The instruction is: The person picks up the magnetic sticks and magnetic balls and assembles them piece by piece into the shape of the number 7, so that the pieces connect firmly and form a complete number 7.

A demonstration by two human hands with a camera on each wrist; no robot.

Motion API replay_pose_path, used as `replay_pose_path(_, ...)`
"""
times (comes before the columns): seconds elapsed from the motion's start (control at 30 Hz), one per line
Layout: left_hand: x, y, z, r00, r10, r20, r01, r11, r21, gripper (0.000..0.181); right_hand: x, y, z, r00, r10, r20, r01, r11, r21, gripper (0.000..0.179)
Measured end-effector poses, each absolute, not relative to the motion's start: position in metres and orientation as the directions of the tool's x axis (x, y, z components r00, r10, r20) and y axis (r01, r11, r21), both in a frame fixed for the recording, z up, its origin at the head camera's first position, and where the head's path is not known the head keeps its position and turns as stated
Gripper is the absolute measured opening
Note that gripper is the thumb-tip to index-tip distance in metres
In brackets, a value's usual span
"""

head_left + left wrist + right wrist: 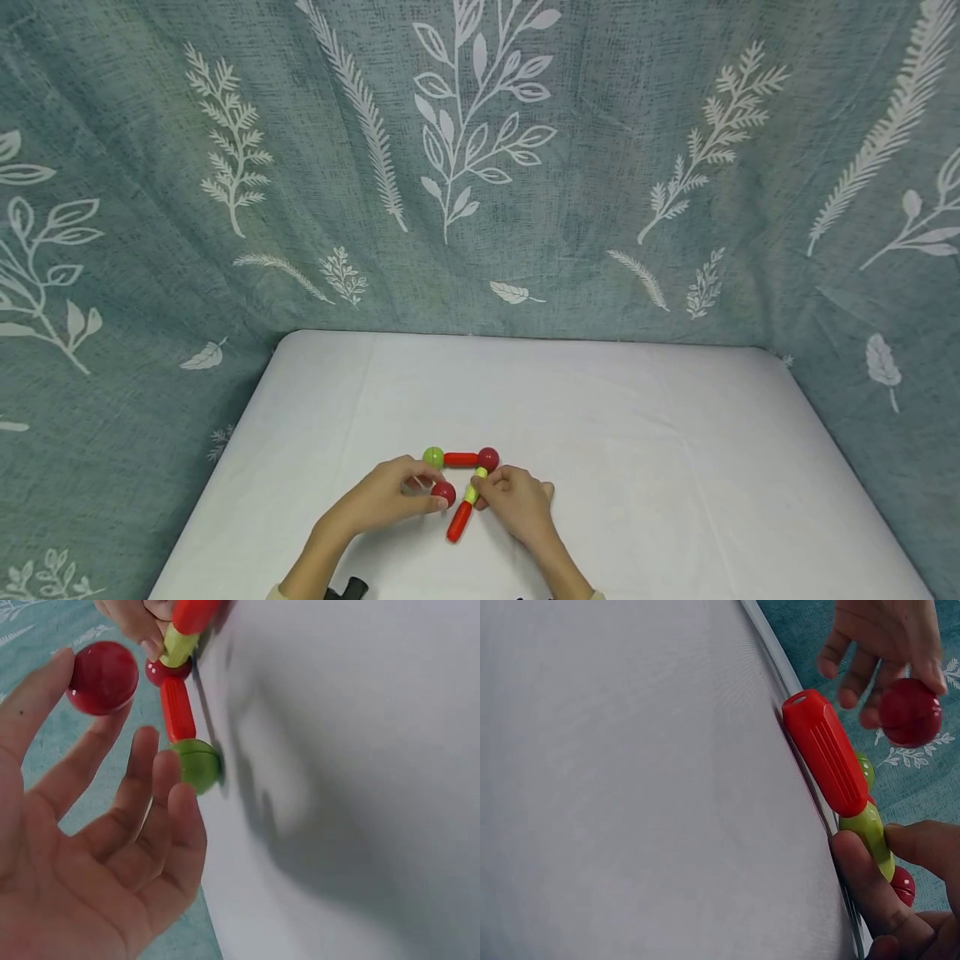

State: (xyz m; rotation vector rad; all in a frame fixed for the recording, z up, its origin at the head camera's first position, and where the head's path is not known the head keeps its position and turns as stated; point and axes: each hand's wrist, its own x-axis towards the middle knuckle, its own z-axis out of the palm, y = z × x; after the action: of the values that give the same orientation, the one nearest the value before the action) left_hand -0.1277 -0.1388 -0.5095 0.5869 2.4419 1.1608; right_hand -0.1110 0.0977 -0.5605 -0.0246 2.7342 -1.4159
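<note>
My left hand (pixel 386 497) pinches a dark red ball (pixel 103 678) between thumb and a fingertip, above the table; its other fingers are spread. With thumb and finger, my right hand (pixel 517 502) grips a yellow-green rod (pixel 868 834). One end of that rod meets a second dark red ball (pixel 488 458); from its other end extends a red rod (pixel 825 750). Another red rod (pixel 178 709) runs from the second ball to a green ball (pixel 198 766), which lies behind the left fingers in the head view. Whether the held ball touches any rod cannot be told; it appears apart.
The pieces lie near the front of a white-covered table (pixel 637 442). A black object (pixel 351 589) shows at the bottom edge by the left forearm. Behind and beside the table hangs a green leaf-patterned cloth (pixel 600 167).
</note>
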Motion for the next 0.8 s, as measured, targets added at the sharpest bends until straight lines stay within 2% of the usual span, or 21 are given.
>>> replay_pose_path(0.23, -0.117, -0.144, -0.516, -0.810, 0.538, -0.233, 0.195, 0.622, 0.759, 0.021, -0.111, 0.097, -0.561, -0.998, -0.036, -0.049, 0.019, 0.576, -0.817, 0.023)
replay_pose_path(0.8, -0.107, -0.141, -0.524, -0.736, 0.599, -0.314, 0.140, 0.590, 0.795, 0.019, -0.113, 0.098, -0.557, -0.997, -0.017, -0.076, 0.055, 0.545, -0.837, 0.023)
